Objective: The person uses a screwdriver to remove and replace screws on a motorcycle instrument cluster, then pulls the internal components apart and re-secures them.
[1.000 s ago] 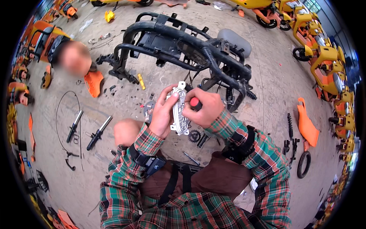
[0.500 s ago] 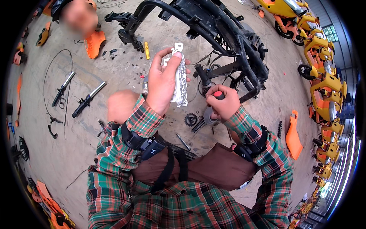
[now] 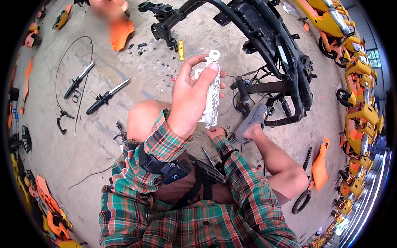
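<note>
While my left hand (image 3: pixel 188 97) hugs the silvery metal part (image 3: pixel 212 97) up in the air, thumb on its face and fingertips round its far edge, my right hand (image 3: pixel 215 132) is down low near my grey shoe (image 3: pixel 251 122); I can't tell if its fingers pinch anything. The part is apart from the black frame (image 3: pixel 269 39), and two fork legs (image 3: pixel 103 100) lie loose on the floor (image 3: pixel 87 136). How much is left, I can't tell. The part's top tab pokes past my thumb, touching nothing else. I'd say there's more room up and left; frame and shoe crowd the right.
</note>
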Tool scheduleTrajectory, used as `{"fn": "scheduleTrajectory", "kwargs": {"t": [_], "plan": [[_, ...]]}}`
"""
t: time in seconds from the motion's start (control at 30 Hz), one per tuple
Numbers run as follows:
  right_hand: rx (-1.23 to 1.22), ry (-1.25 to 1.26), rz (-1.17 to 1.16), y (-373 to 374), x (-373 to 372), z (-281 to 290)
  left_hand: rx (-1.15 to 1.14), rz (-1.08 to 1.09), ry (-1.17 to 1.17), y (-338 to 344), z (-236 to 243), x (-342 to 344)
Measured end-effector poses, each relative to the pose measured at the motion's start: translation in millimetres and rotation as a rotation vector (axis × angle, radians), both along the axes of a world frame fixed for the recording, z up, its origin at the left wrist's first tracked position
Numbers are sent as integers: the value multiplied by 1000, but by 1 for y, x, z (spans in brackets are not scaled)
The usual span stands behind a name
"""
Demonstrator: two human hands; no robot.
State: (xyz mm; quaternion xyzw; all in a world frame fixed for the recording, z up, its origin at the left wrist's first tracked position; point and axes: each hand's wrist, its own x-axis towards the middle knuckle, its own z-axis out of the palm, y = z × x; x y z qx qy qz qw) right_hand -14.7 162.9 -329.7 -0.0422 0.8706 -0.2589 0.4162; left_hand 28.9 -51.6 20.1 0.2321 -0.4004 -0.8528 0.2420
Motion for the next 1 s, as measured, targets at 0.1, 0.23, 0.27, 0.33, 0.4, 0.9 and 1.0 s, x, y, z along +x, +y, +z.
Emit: {"fn": "scheduleTrajectory", "kwargs": {"t": [0.1, 0.23, 0.27, 0.33, 0.4, 0.9, 1.0], "plan": [[34, -97, -87, 20, 18, -21, 34, 7, -19, -3, -3, 4], [128, -140, -89, 24, 41, -46, 36, 34, -66, -4, 2, 11], [118, -99, -138, 42, 39, -85, 27, -43, -49, 3, 8, -7], [123, -166, -197, 33, 52, -96, 12, -60, -86, 2, 7, -8], [153, -148, -109, 23, 57, -92, 15, -31, -111, -1, 7, -4], [-144, -177, -74, 7, 12, -33, 71, -59, -91, 8, -2, -13], [-306, -53, -158, 8, -31, -8, 109, -170, -13, 15, -1, -24]]}}
